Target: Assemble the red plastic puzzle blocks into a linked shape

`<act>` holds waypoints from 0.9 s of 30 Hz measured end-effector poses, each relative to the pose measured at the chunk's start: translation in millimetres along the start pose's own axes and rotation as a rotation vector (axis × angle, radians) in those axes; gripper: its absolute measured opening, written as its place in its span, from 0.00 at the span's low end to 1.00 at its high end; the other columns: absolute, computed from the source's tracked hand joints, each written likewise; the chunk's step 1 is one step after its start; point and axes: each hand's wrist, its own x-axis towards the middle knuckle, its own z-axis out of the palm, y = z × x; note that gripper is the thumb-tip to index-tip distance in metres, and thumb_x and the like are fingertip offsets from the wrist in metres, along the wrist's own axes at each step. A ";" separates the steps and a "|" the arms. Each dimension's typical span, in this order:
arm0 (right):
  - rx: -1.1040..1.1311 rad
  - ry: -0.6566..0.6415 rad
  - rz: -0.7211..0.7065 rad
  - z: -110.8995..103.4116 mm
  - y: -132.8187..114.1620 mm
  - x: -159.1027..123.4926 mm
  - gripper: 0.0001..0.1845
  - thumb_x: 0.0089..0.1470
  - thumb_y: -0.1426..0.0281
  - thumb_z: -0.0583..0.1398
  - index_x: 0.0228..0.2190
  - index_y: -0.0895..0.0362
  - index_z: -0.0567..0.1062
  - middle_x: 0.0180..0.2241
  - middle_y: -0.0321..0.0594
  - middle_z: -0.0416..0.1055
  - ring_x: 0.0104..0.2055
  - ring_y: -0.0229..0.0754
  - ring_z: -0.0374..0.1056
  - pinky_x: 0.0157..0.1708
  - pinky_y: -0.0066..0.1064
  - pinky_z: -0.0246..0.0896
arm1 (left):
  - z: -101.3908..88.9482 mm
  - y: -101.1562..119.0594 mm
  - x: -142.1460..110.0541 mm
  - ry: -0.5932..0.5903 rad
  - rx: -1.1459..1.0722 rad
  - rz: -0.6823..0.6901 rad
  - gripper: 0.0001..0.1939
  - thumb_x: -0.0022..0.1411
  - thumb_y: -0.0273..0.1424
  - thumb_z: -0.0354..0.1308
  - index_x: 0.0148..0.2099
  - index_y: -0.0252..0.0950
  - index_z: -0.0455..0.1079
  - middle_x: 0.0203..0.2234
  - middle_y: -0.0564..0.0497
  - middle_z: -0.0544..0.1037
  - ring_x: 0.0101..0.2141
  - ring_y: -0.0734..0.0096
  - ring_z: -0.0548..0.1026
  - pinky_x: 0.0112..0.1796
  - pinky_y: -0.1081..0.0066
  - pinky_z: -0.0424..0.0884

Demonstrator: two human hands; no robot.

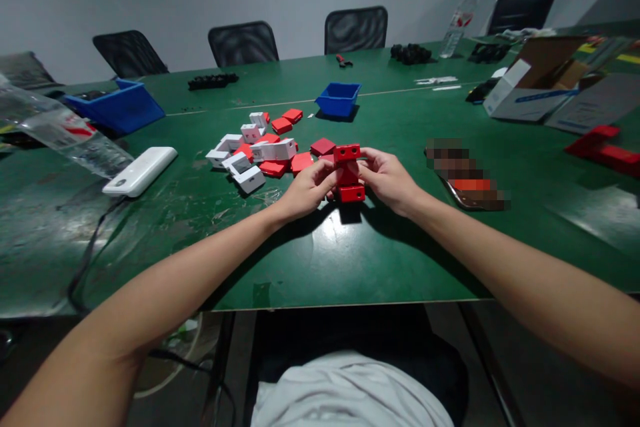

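Observation:
A red plastic bracket (pixel 351 194) with small round holes in its top and bottom blocks is held upright between both hands, just above or on the green table; contact is unclear. My left hand (pixel 309 188) pinches its left side, thumb across the front. On its right side, my right hand (pixel 389 177) grips with thumb and fingers. Left of and behind my hands lies a loose pile of red plastic pieces (pixel 274 168) and white plastic brackets (pixel 250 179). A flat red piece (pixel 323 147) rests right behind my left hand.
Behind the pile stands a blue bin (pixel 339 101). A white power bank (pixel 141 172) with a cable and a tilted water bottle (pixel 75 133) lie left. To the right are a phone (pixel 467 180), an open cardboard box (pixel 537 83) and a red part (pixel 607 150).

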 end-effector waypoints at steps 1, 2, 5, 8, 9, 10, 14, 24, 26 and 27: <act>-0.001 -0.012 -0.004 0.3 -0.3 -0.1 0.27 0.45 0.56 0.72 0.44 0.55 0.76 0.29 0.37 0.77 0.28 0.38 0.72 0.32 0.33 0.71 | -0.6 0.1 -0.6 0.007 -0.004 0.014 0.23 0.63 0.50 0.60 0.45 0.34 0.67 0.32 0.52 0.73 0.27 0.79 0.69 0.29 0.77 0.66; -0.006 -0.024 -0.010 0.5 -0.3 0.1 0.26 0.46 0.57 0.71 0.44 0.55 0.76 0.30 0.37 0.77 0.28 0.39 0.73 0.34 0.33 0.71 | -1.0 -0.1 -0.9 0.010 -0.003 0.023 0.23 0.64 0.50 0.59 0.46 0.34 0.68 0.33 0.52 0.73 0.28 0.78 0.69 0.29 0.76 0.66; -0.045 -0.059 -0.038 0.0 0.3 1.0 0.23 0.49 0.58 0.69 0.44 0.55 0.76 0.31 0.38 0.77 0.31 0.40 0.74 0.36 0.35 0.72 | -1.6 -1.3 -1.2 0.013 0.032 0.020 0.22 0.66 0.49 0.56 0.47 0.33 0.69 0.31 0.52 0.74 0.27 0.77 0.69 0.29 0.76 0.66; -0.080 -0.079 -0.048 -0.9 1.1 1.2 0.22 0.49 0.58 0.68 0.43 0.55 0.76 0.31 0.39 0.78 0.32 0.41 0.74 0.35 0.35 0.71 | -1.8 -2.7 -1.5 0.014 0.044 0.006 0.22 0.67 0.49 0.56 0.48 0.33 0.70 0.30 0.52 0.73 0.27 0.77 0.69 0.28 0.76 0.66; -0.085 -0.081 -0.044 -1.0 1.1 1.0 0.21 0.49 0.58 0.68 0.43 0.55 0.76 0.31 0.39 0.78 0.32 0.41 0.74 0.35 0.34 0.71 | -1.6 -2.8 -1.9 0.014 0.039 0.004 0.22 0.67 0.48 0.56 0.48 0.33 0.70 0.30 0.52 0.73 0.27 0.77 0.69 0.28 0.76 0.66; -0.087 -0.081 -0.038 -0.9 1.1 0.7 0.21 0.49 0.59 0.68 0.43 0.55 0.76 0.31 0.38 0.78 0.32 0.41 0.74 0.34 0.34 0.71 | -1.3 -2.7 -2.7 0.015 0.036 0.002 0.22 0.67 0.48 0.55 0.48 0.33 0.70 0.30 0.52 0.73 0.27 0.77 0.69 0.28 0.76 0.66; -0.093 -0.074 -0.013 0.4 0.2 -0.9 0.19 0.50 0.62 0.67 0.43 0.55 0.76 0.30 0.37 0.77 0.31 0.40 0.74 0.34 0.33 0.70 | 0.7 -1.2 -7.1 0.021 0.060 -0.006 0.21 0.69 0.47 0.53 0.48 0.32 0.69 0.29 0.52 0.72 0.27 0.76 0.69 0.28 0.76 0.66; -0.080 -0.075 -0.003 1.8 -1.2 -1.2 0.18 0.51 0.64 0.67 0.44 0.55 0.76 0.32 0.38 0.79 0.33 0.41 0.76 0.34 0.33 0.72 | -1.5 -5.2 -7.0 0.035 0.161 0.025 0.22 0.69 0.49 0.51 0.46 0.33 0.68 0.28 0.52 0.70 0.26 0.75 0.67 0.28 0.74 0.64; -0.086 -0.070 -0.004 1.7 -0.7 -1.3 0.18 0.51 0.64 0.67 0.44 0.55 0.76 0.31 0.38 0.79 0.32 0.41 0.75 0.33 0.33 0.72 | -2.1 -5.6 -6.5 0.017 0.150 0.022 0.22 0.69 0.49 0.51 0.46 0.33 0.68 0.28 0.52 0.70 0.26 0.75 0.67 0.28 0.74 0.64; -0.090 -0.069 -0.004 1.7 -0.5 -1.3 0.18 0.51 0.63 0.67 0.44 0.55 0.75 0.31 0.38 0.78 0.32 0.41 0.75 0.33 0.33 0.72 | -2.5 -5.8 -6.3 0.008 0.144 0.018 0.22 0.69 0.49 0.51 0.47 0.33 0.68 0.28 0.52 0.70 0.26 0.75 0.67 0.27 0.75 0.64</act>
